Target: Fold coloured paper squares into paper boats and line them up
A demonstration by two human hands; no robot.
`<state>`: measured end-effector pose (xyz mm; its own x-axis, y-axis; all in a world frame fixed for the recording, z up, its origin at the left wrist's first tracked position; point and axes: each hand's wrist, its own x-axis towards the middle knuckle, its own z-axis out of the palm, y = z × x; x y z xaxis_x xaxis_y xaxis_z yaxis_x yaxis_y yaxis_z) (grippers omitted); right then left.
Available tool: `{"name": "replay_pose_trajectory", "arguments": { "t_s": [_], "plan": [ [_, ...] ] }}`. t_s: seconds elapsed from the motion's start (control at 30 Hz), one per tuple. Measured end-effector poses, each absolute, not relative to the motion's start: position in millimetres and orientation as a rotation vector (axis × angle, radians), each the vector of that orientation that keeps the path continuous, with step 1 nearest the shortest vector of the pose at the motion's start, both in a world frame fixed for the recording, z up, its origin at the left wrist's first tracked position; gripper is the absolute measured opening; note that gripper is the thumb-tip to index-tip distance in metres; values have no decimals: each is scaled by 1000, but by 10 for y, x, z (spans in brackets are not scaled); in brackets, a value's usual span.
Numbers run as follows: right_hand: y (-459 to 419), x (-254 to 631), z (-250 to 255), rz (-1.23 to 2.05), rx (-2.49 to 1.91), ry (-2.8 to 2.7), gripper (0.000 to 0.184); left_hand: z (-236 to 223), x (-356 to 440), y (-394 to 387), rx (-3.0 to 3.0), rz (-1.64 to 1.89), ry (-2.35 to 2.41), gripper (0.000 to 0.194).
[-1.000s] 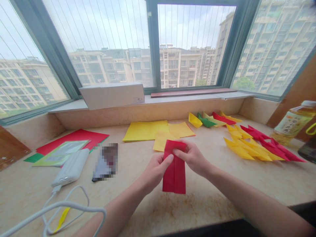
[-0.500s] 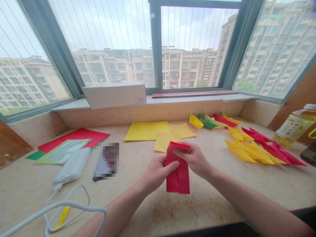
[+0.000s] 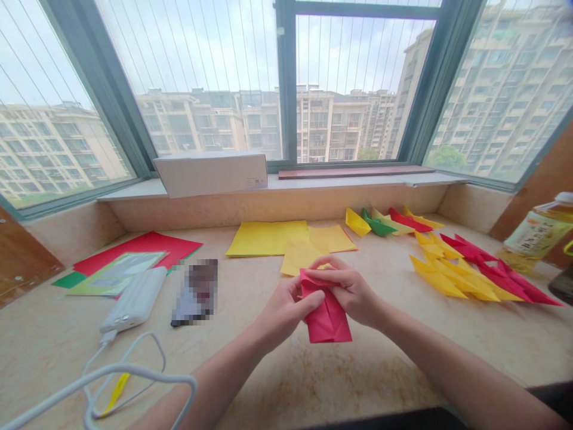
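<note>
A folded sheet of red paper (image 3: 330,319) is held up over the counter, tilted, with a crease line down its middle. My left hand (image 3: 290,304) grips its left edge, thumb across the front and fingers behind. At the top and right edge my right hand (image 3: 344,283) is closed on the same paper, its fingers bent over the upper end. Part of the paper's top is hidden by those fingers. Just beyond the hands lies a small yellow paper square (image 3: 298,254).
Yellow sheets (image 3: 264,236) lie behind. Folded yellow paper boats (image 3: 461,278) and red ones (image 3: 501,275) sit at right, near an oil bottle (image 3: 537,230). At left are red sheets (image 3: 143,245), a white power bank (image 3: 134,298) and its cable (image 3: 147,371).
My right hand's fingers have come over the top of the red paper, bending its upper end. The paper's lower end has swung slightly right and up.
</note>
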<state>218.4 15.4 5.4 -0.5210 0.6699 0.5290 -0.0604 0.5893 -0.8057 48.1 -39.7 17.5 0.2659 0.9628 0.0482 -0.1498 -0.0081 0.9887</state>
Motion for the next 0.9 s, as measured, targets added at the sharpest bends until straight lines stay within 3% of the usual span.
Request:
{"name": "replay_pose_trajectory", "arguments": {
  "t_s": [0.2, 0.4, 0.63, 0.9],
  "plan": [
    [187, 2214, 96, 1070, -516, -1858, 42, 154, 432, -372, 1187, 1094, 843, 56],
    [201, 2216, 141, 1227, -581, -1731, 38, 225, 436, -376, 1279, 1186, 978, 47],
    [169, 2186, 159, 1455, -569, -1610, 19, 186, 441, -343, 1418, 1274, 1042, 50],
    [124, 2148, 163, 1648, -488, -1497, 21, 148, 370, -297, 1408, 1321, 1129, 38]
  ]
}}
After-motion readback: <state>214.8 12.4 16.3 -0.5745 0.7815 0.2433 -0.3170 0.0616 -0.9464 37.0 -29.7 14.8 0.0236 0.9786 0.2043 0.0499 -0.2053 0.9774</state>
